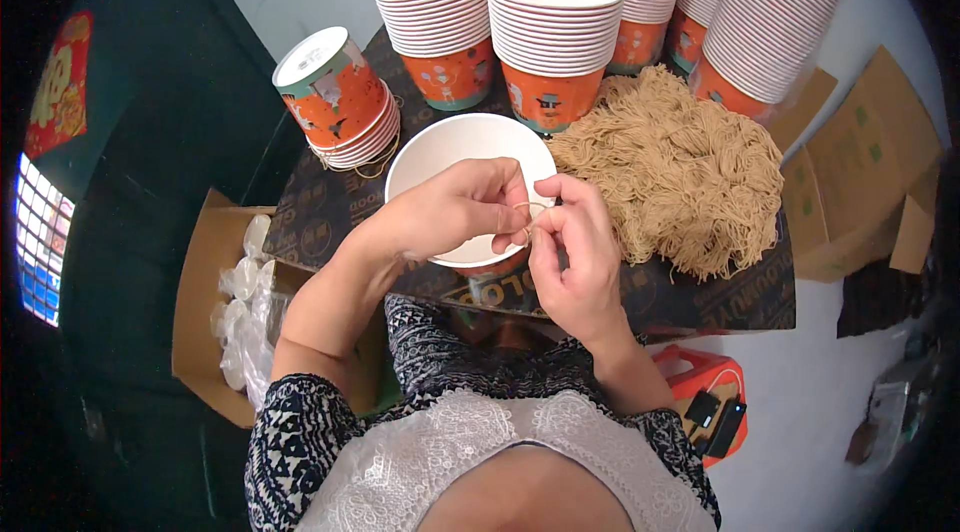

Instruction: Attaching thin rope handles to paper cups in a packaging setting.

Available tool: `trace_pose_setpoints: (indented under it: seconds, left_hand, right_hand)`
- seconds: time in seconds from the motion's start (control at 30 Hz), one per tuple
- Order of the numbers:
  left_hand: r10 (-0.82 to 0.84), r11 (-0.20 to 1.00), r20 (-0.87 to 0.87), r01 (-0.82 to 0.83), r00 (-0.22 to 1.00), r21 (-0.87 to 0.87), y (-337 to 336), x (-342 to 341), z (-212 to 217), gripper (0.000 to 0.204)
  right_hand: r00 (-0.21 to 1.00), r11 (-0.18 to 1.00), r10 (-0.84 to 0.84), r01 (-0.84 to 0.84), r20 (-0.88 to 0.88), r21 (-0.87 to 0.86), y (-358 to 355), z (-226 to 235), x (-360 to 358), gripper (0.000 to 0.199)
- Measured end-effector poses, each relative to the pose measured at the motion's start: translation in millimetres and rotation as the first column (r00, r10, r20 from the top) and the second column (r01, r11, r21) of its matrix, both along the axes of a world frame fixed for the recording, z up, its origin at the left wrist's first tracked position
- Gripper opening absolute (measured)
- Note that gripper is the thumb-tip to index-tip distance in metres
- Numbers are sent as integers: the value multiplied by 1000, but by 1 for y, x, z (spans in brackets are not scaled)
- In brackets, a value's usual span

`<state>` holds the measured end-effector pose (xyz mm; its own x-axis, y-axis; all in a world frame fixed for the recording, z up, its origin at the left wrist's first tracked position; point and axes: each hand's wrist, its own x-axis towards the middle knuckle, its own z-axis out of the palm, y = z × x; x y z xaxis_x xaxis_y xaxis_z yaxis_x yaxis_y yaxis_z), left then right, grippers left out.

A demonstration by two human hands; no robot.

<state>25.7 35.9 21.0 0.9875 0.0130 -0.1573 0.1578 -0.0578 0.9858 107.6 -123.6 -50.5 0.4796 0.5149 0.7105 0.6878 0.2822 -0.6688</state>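
Above the rim of a white-lined paper bucket (425, 167), both my hands work with a thin tan cord (534, 205). My left hand (465, 204) pinches the cord between thumb and fingers. On the other side, my right hand (578, 252) is closed on it too, its fingertips almost touching the left ones. A small loop shows between the fingers; whether it is knotted I cannot tell. The bucket stands near the table's front edge, its mouth facing up. A large tangled heap of tan cord (690, 172) lies right of it.
Nested orange-and-white bucket stacks (555, 42) line the table's back. Upside-down buckets (335, 97) with cord around their rims stand at left. The dark printed table (320, 217) has an open carton (205, 302) with clear plastic items beside it. A red stool (690, 367) holds small black devices.
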Motion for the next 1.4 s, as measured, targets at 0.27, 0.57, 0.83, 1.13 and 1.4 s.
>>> trace_pose_setpoints:
  seconds: [0.27,0.57,0.83,1.13,1.4]
  left_hand:
    - [-28,1000,-14,28,1000,2,5,3,-3,5]
    - [-28,981,117,5,993,192,2,-1,-5,10]
    - [-37,749,421,-254,906,612,-23,-17,-7,16]
    - [56,423,610,-573,790,702,-43,-28,-23,23]
    - [8,324,698,-662,716,676,-39,-28,-40,23]
  right_hand:
    - [909,981,-188,159,372,107,0,1,-1,17]
    - [941,984,-179,170,287,56,-5,0,15,18]
    - [987,1000,-4,8,159,-21,0,3,16,23]
    - [998,999,43,-43,48,-9,8,3,8,25]
    - [995,993,76,-70,60,-95,5,8,7,24]
